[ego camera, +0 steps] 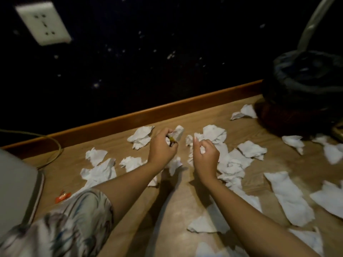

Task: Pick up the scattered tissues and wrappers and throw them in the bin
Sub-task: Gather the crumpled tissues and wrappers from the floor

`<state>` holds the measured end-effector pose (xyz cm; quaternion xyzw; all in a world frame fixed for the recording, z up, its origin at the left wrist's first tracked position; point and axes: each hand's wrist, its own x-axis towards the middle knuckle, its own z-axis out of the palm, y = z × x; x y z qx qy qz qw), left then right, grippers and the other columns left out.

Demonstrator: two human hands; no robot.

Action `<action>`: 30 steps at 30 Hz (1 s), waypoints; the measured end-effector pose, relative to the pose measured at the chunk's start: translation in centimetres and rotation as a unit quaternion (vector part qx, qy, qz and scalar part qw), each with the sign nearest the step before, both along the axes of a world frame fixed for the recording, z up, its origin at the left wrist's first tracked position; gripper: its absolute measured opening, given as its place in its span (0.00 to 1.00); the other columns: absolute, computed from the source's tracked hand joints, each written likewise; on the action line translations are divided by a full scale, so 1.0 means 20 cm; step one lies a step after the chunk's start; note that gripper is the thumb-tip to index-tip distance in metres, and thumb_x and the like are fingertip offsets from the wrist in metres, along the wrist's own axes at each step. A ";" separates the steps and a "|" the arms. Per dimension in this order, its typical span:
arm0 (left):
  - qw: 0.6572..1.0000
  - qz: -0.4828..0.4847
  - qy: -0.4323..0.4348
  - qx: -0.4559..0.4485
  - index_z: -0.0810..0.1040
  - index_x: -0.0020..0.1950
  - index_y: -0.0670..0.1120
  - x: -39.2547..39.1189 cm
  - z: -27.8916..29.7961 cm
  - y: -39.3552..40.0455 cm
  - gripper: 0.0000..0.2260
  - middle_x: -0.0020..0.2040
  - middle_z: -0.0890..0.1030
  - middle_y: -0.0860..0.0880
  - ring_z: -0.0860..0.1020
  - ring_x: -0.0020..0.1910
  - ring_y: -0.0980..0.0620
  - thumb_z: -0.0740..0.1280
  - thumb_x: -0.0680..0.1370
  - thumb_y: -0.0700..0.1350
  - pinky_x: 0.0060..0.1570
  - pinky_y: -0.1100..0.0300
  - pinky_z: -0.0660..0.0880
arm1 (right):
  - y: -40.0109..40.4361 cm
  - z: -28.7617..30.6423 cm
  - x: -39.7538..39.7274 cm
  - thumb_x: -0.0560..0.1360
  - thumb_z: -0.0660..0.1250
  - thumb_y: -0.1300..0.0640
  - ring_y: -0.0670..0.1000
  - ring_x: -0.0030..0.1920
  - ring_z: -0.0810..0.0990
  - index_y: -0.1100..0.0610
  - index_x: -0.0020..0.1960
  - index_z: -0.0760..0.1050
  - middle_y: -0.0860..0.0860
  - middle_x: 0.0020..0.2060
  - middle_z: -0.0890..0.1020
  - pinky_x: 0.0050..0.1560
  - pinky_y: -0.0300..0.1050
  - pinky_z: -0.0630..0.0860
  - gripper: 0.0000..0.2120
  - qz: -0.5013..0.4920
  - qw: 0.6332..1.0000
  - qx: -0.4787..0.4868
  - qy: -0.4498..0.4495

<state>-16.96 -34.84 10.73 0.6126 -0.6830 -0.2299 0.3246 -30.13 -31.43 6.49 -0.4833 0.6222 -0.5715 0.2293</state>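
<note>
Several crumpled white tissues (232,164) lie scattered over the wooden floor (178,201). My left hand (162,145) is closed around a small yellow-green wrapper (42,140) near the baseboard, beside a tissue (177,132). My right hand (205,155) hovers over the middle pile with thumb and forefinger pinched on a bit of white tissue (202,149). An orange wrapper (62,196) lies at the left. The dark bin (304,93) with a black liner stands at the far right.
A dark wall with a white socket (43,23) rises behind the wooden baseboard (130,117). A grey box-like object (16,186) and a cable (53,149) sit at the left. More tissues (291,199) cover the floor at right.
</note>
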 end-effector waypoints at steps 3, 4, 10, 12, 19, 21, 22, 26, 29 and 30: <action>0.999 -0.008 0.018 -0.034 0.75 0.50 0.48 -0.23 0.15 -0.10 0.11 0.48 0.78 0.50 0.76 0.46 0.52 0.72 0.71 0.39 0.38 0.67 0.70 | -0.06 0.15 -0.20 0.79 0.65 0.51 0.44 0.31 0.70 0.53 0.31 0.69 0.49 0.27 0.71 0.33 0.34 0.65 0.19 -0.044 0.998 -0.019 -0.034; 0.999 -0.010 0.025 -0.043 0.75 0.51 0.48 -0.30 0.19 -0.13 0.12 0.48 0.78 0.50 0.77 0.46 0.52 0.73 0.71 0.40 0.39 0.64 0.73 | -0.08 0.19 -0.26 0.79 0.65 0.49 0.45 0.30 0.70 0.56 0.32 0.69 0.50 0.27 0.72 0.33 0.37 0.67 0.19 -0.056 0.997 -0.016 -0.057; 0.989 -0.087 0.117 -0.030 0.74 0.43 0.48 -0.69 0.34 -0.32 0.17 0.36 0.81 0.46 0.81 0.35 0.47 0.72 0.71 0.60 0.37 0.45 0.80 | -0.20 0.40 -0.67 0.79 0.64 0.46 0.50 0.49 0.81 0.59 0.50 0.80 0.52 0.45 0.84 0.53 0.48 0.78 0.16 -0.219 0.914 0.020 -0.340; 0.978 -0.120 0.173 -0.005 0.75 0.44 0.44 -0.84 0.40 -0.37 0.23 0.35 0.80 0.45 0.81 0.32 0.50 0.70 0.71 0.65 0.34 0.51 0.80 | -0.21 0.45 -0.82 0.79 0.61 0.44 0.55 0.54 0.81 0.59 0.57 0.79 0.55 0.53 0.83 0.61 0.53 0.76 0.20 -0.249 0.880 0.020 -0.404; 0.935 -0.098 0.330 0.088 0.72 0.39 0.47 -1.44 0.46 -0.62 0.23 0.35 0.74 0.45 0.74 0.35 0.47 0.57 0.77 0.67 0.35 0.51 0.71 | -0.35 0.64 -1.24 0.76 0.54 0.51 0.56 0.48 0.75 0.59 0.47 0.75 0.55 0.47 0.78 0.52 0.50 0.73 0.14 -0.294 0.868 -0.001 -0.401; 0.913 -0.072 0.374 0.146 0.71 0.38 0.46 -1.61 0.48 -0.73 0.21 0.37 0.76 0.46 0.76 0.38 0.46 0.60 0.77 0.64 0.39 0.53 0.72 | -0.44 0.68 -1.34 0.78 0.52 0.53 0.55 0.52 0.73 0.61 0.64 0.72 0.59 0.56 0.75 0.54 0.49 0.72 0.20 -0.299 0.865 -0.002 -0.404; 0.897 -0.071 0.397 0.180 0.73 0.39 0.47 -1.68 0.49 -0.77 0.22 0.39 0.79 0.46 0.79 0.40 0.46 0.62 0.75 0.66 0.42 0.53 0.77 | -0.49 0.70 -1.39 0.80 0.50 0.55 0.56 0.56 0.75 0.63 0.69 0.68 0.61 0.61 0.75 0.56 0.50 0.72 0.22 -0.301 0.858 -0.005 -0.416; 0.837 -0.073 0.470 0.269 0.75 0.40 0.48 -1.89 0.55 -0.90 0.28 0.44 0.84 0.47 0.84 0.45 0.42 0.64 0.66 0.74 0.49 0.46 0.82 | -0.70 0.77 -1.59 0.76 0.53 0.48 0.62 0.56 0.80 0.60 0.67 0.73 0.59 0.62 0.79 0.59 0.53 0.77 0.25 -0.334 0.808 0.004 -0.485; 0.821 -0.070 0.482 0.297 0.76 0.49 0.47 -2.01 0.56 -1.01 0.34 0.48 0.82 0.49 0.83 0.49 0.43 0.66 0.61 0.76 0.52 0.46 0.80 | -0.93 0.66 -1.87 0.68 0.59 0.34 0.63 0.53 0.80 0.57 0.66 0.73 0.58 0.58 0.80 0.59 0.58 0.76 0.36 -0.360 0.772 -0.006 -0.523; 0.818 -0.068 0.487 0.300 0.75 0.57 0.46 -2.04 0.56 -1.03 0.40 0.52 0.81 0.48 0.82 0.50 0.43 0.68 0.59 0.75 0.53 0.46 0.79 | -0.95 0.66 -1.92 0.63 0.59 0.29 0.64 0.52 0.81 0.56 0.67 0.71 0.59 0.57 0.80 0.58 0.61 0.75 0.42 -0.344 0.769 -0.012 -0.539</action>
